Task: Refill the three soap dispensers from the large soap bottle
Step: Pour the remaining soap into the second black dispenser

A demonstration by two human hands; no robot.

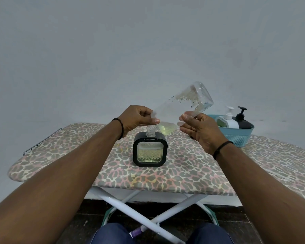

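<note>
Spillage was the principal risk at this stage: the neck of the large soap bottle point(181, 110) sat tilted into the open filler of the black square dispenser point(150, 149), and any sideways slip of the neck, or an over-steep tilt, would likely send soap onto the leopard-print ironing board point(113, 173). Overfilling seemed less immediate, since the dispenser window showed yellowish liquid only to about half height.

The black square dispenser stood upright near the middle of the board, directly before the person. Above it, the left hand point(136, 118) pinched the bottle near its neck, thumb and fingers curled round the clear plastic. The right hand point(199, 131) supported the bottle body from below, thumb on the near side and fingers wrapped partly behind. The bottle was inverted at a slant, base up and to the right. It appeared nearly empty: a small pool of pale yellow soap lay at the shoulder, and dried residue clung near the base.

Farther right, a blue basket point(236, 136) rested on the board. It held a white pump dispenser point(227, 120) and a black pump dispenser point(242, 120), both upright with pumps fitted. Their fill levels could not be determined.
</note>
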